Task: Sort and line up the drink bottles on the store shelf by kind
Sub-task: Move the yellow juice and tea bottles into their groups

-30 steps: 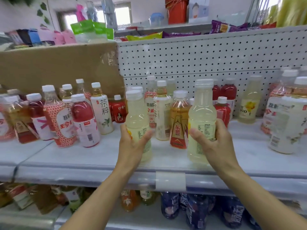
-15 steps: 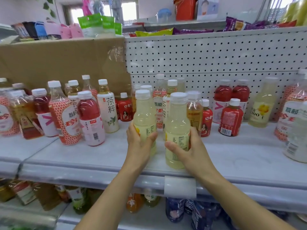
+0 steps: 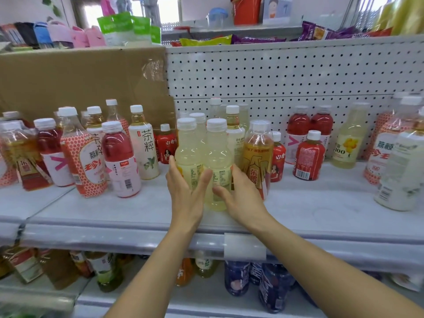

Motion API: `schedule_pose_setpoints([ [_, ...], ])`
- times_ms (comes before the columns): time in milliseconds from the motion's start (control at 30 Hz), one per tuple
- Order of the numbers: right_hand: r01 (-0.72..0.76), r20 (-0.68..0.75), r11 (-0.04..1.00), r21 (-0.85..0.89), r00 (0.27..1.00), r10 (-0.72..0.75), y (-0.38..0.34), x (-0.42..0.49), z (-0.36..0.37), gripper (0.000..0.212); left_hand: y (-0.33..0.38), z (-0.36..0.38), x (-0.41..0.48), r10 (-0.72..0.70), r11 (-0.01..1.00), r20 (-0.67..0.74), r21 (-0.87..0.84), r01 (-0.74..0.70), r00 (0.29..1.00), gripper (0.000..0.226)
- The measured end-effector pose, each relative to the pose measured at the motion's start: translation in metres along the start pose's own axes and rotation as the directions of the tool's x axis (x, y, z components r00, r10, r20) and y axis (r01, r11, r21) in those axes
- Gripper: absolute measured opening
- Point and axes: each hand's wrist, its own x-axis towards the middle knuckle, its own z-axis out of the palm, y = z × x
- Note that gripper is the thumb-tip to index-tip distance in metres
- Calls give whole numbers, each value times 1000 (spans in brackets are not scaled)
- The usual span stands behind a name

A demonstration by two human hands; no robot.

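Two pale yellow drink bottles with white caps stand side by side, touching, at the middle of the white shelf (image 3: 321, 210). My left hand (image 3: 184, 196) holds the left yellow bottle (image 3: 187, 148), fingers on its left side and thumb up its front. My right hand (image 3: 241, 198) holds the right yellow bottle (image 3: 216, 152), thumb across the label and fingers round its right side. More of the same pale bottles stand behind them. An orange bottle (image 3: 258, 154) stands just right of my right hand. Another pale yellow bottle (image 3: 348, 143) stands far right by the pegboard.
Left of my hands stand mixed bottles: a white-label tea bottle (image 3: 143, 145), a red drink (image 3: 119, 157), a honeycomb-label bottle (image 3: 82, 154). Red bottles (image 3: 309, 154) stand to the right, large bottles at the far right edge. Cardboard (image 3: 80, 79) backs the left side. A lower shelf holds dark bottles (image 3: 236, 278).
My right hand has carried its yellow bottle leftward and set it down against the one in my left hand. The left bottle has barely moved.
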Motion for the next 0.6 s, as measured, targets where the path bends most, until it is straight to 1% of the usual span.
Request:
schedule_pose_setpoints([
  [100, 16, 101, 997, 81, 995, -24, 1, -8, -18, 55, 5, 1, -3, 13, 995, 2, 99, -13, 1000, 123],
  [133, 23, 93, 996, 89, 995, -31, 4, -12, -25, 52, 5, 2, -3, 19, 993, 1, 118, -19, 1000, 126],
  [167, 33, 48, 996, 81, 998, -37, 7, -16, -33, 48, 5, 2, -3, 25, 992, -3, 127, -24, 1000, 127],
  [200, 46, -33, 996, 74, 999, -43, 11, -18, -40, 42, 4, 2, -3, 25, 991, -7, 133, -24, 1000, 127],
  [267, 24, -217, 995, 93, 976, -3, 18, -18, -56, 32, 5, 2, -3, 15, 990, -15, 143, -12, 1000, 128],
  [333, -13, -319, 987, 158, 946, 64, 20, -11, -69, 37, 7, 2, -5, 7, 987, -26, 161, -3, 1000, 128],
  [400, -20, -334, 980, 196, 939, 86, 16, 2, -76, 48, 10, 3, -8, 26, 983, -46, 182, -17, 999, 124],
  [467, -8, -312, 980, 198, 947, 71, 11, 17, -81, 60, 14, 3, -10, 73, 982, -64, 179, -61, 995, 113],
  [533, 18, -301, 978, 206, 953, 46, 6, 32, -88, 67, 24, 3, -8, 158, 973, -88, 184, -140, 983, 100],
  [600, 35, -273, 982, 184, 962, 17, 3, 47, -100, 67, 48, 3, 4, 301, 937, -112, 221, -272, 947, 86],
])
